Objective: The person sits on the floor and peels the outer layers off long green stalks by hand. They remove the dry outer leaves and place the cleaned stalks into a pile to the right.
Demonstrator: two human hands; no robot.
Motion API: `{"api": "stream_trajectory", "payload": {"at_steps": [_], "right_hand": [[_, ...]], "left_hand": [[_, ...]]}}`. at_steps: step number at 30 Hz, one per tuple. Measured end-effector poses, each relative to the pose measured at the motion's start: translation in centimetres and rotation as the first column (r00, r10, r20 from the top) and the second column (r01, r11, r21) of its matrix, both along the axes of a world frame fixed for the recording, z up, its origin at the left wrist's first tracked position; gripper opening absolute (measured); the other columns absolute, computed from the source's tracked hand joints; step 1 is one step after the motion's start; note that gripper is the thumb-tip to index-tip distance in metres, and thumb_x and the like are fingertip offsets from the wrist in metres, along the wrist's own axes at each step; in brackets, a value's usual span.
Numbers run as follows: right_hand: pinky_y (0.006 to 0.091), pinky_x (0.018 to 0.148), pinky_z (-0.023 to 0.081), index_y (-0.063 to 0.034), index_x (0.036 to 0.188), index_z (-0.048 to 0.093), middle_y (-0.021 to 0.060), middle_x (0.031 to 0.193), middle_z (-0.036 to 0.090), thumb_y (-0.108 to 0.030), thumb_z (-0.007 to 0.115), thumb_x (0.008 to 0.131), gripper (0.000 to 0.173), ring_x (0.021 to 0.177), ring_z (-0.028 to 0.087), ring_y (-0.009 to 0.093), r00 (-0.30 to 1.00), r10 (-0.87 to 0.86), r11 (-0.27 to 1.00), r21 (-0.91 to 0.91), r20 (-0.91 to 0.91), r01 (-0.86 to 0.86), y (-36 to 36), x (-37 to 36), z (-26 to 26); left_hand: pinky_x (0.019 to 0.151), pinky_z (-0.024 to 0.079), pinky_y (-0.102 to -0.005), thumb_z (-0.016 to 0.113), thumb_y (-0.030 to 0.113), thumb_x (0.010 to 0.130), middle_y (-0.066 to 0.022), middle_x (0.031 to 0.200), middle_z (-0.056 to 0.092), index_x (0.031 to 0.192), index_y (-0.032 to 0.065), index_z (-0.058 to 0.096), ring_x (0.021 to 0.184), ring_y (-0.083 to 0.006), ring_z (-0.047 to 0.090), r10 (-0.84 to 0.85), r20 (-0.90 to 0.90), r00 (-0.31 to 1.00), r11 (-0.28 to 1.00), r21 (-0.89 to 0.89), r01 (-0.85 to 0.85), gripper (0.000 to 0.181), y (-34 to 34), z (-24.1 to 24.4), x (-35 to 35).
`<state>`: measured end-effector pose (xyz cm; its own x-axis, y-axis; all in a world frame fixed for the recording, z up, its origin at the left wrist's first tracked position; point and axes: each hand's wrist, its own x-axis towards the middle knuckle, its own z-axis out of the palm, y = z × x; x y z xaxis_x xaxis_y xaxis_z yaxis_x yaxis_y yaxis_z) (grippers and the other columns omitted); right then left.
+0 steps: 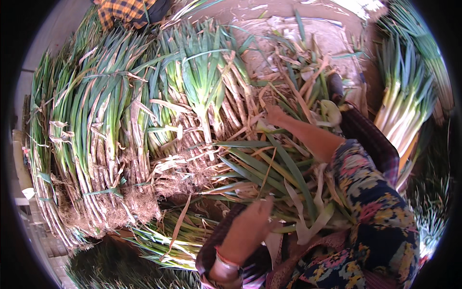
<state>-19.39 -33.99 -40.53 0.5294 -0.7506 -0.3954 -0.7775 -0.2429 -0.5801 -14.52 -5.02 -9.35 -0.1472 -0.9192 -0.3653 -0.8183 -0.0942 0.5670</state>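
My left hand (249, 225), blurred and with a bangle at the wrist, is above my lap beside long green leaves (288, 173). Whether its fingers hold a leaf cannot be told. Under a floral sleeve (375, 195), my right arm reaches forward. My right hand (276, 115) is among dry tan leaves (261, 95), at the edge of a row of spring onions or leeks; its fingertips are hidden. Stripped leaves lie over my lap between the two hands. One pale-stemmed stalk (204, 119) lies on top of the row.
Bundles of rooted stalks (97, 137) fill the left side, some tied with green strips (115, 191). More bundles stand at the right (400, 97). Leaf scraps cover a pale sack sheet (256, 39). A person in a checked shirt (124, 12) sits at the far left.
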Motion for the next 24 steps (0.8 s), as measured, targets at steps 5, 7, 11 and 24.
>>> {"api": "stream_trajectory", "payload": {"at_steps": [5, 7, 11, 24], "right_hand": [[0.0348, 0.063, 0.049, 0.0083, 0.105, 0.048, 0.0191, 0.087, 0.059, -0.033, 0.056, 0.086, 0.047, 0.079, 0.059, 0.028, 0.994, -0.087, 0.985, 0.141, -0.061, 0.095, 0.3, 7.9, -6.8], [0.0324, 0.063, 0.048, 0.0072, 0.105, 0.049, 0.0178, 0.084, 0.06, -0.035, 0.055, 0.086, 0.047, 0.077, 0.059, 0.026, 0.947, -0.283, 0.912, 0.346, 0.151, 0.218, 0.2, 7.7, -7.8], [0.0319, 0.067, 0.046, 0.0012, 0.112, 0.051, 0.0131, 0.092, 0.06, -0.031, 0.055, 0.086, 0.041, 0.075, 0.058, 0.019, 0.847, -0.408, 0.886, 0.372, 0.341, 0.277, 0.3, 3.2, 0.8], [0.0334, 0.06, 0.049, -0.0031, 0.096, 0.05, 0.0097, 0.077, 0.059, -0.018, 0.057, 0.081, 0.022, 0.067, 0.059, 0.017, 0.923, 0.237, 0.947, 0.14, 0.302, -0.289, 15.2, -14.3, 28.2]], "left_hand": [[0.066, 0.049, -0.0371, 0.06, 0.028, 0.081, -0.0179, 0.092, 0.054, 0.117, 0.0002, 0.044, 0.082, -0.0333, 0.056, 0.023, -0.035, 0.999, 0.999, 0.05, -0.021, 0.048, -0.2, -0.3, 0.4], [0.066, 0.049, -0.0366, 0.06, 0.028, 0.081, -0.0176, 0.094, 0.055, 0.117, 0.0005, 0.045, 0.083, -0.0331, 0.057, 0.015, -0.03, 0.999, 1.0, -0.007, -0.015, 0.048, -0.1, -0.5, 0.5], [0.069, 0.049, -0.0373, 0.058, 0.027, 0.083, -0.0172, 0.097, 0.055, 0.118, 0.0007, 0.044, 0.085, -0.0339, 0.057, 0.013, -0.009, 1.0, 0.999, -0.037, -0.014, 0.046, 0.6, -0.3, 0.8], [0.065, 0.05, -0.0363, 0.047, 0.044, 0.089, -0.0171, 0.086, 0.063, 0.1, -0.0058, 0.056, 0.071, -0.0248, 0.061, 0.364, -0.427, 0.828, 0.816, -0.282, -0.504, 0.052, -3.2, -1.8, 2.5]]}}
